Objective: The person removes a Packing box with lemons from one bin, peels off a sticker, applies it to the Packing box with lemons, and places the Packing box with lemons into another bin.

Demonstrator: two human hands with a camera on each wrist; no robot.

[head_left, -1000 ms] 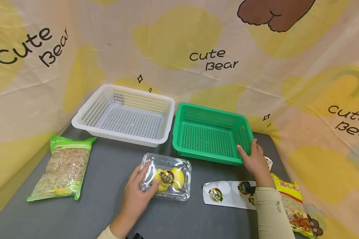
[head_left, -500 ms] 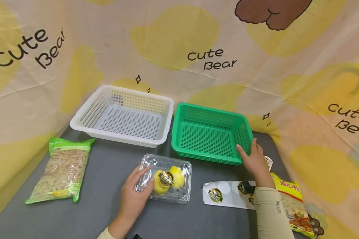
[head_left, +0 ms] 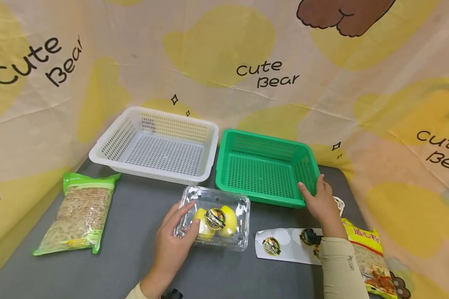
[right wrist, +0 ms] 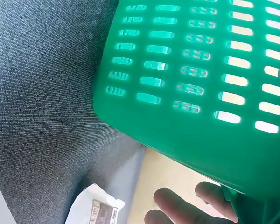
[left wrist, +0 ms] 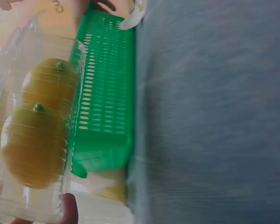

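Observation:
My left hand [head_left: 176, 238] grips the left end of a clear plastic clamshell box [head_left: 243, 216], thumb and fingers spread over its edge. Two yellow lemons [left wrist: 35, 144] with green stem ends show through its wall, and a round label sits on the lid. In the left wrist view the box is raised off the table, slightly tilted. My right hand [head_left: 321, 203] holds the near right corner of a green plastic basket [head_left: 262, 195], thumb over the rim. Several right fingers [right wrist: 177, 205] show by that rim in the right wrist view. Nothing lies in the basket.
A white basket [head_left: 153, 170] stands behind, left of the green one. A green-edged food bag [head_left: 78, 211] lies on the left. Right of the box are a white label sheet [head_left: 284, 245] and a yellow-topped bag [head_left: 372, 257]. A printed cloth [head_left: 217, 50] hangs behind the grey table [head_left: 224, 274].
The left hand has lifted the box of lemons and shifted it a little right, towards the green basket. The right hand keeps its place at the basket's corner.

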